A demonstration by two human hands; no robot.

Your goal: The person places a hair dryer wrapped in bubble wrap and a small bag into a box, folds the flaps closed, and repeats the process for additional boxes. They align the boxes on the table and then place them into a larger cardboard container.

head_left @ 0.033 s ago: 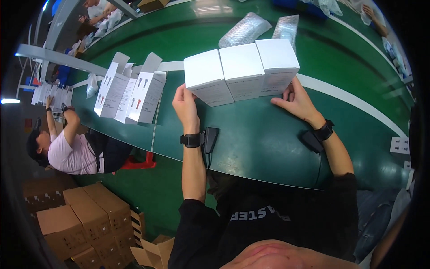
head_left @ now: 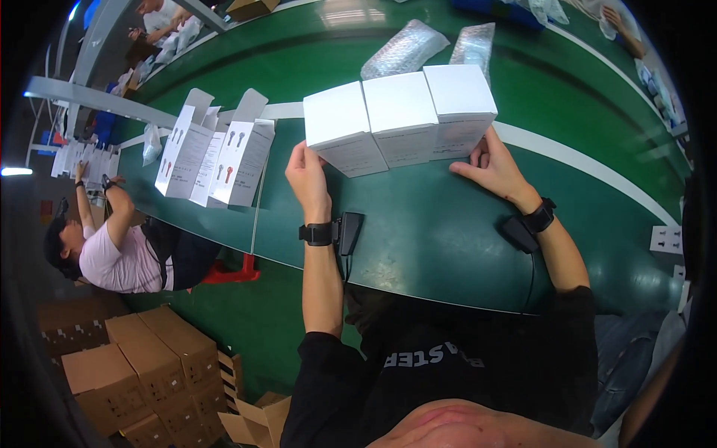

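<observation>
Head view: left hand (head_left: pixel 308 175), right hand (head_left: pixel 494 166) flank three white boxes (head_left: pixel 401 119); touching.

Three plain white boxes (head_left: pixel 402 118) sit on a dark green belt (head_left: pixel 441 231) edged with a white stripe (head_left: pixel 590 168). The open cartons (head_left: pixel 216 153) to the left are white with small grey and red pictures. Both wrist straps (head_left: pixel 317 234) are black. Brown cardboard boxes (head_left: pixel 142 366) are stacked below, and a nearby person's shirt (head_left: pixel 119 265) is pale pink.
</observation>
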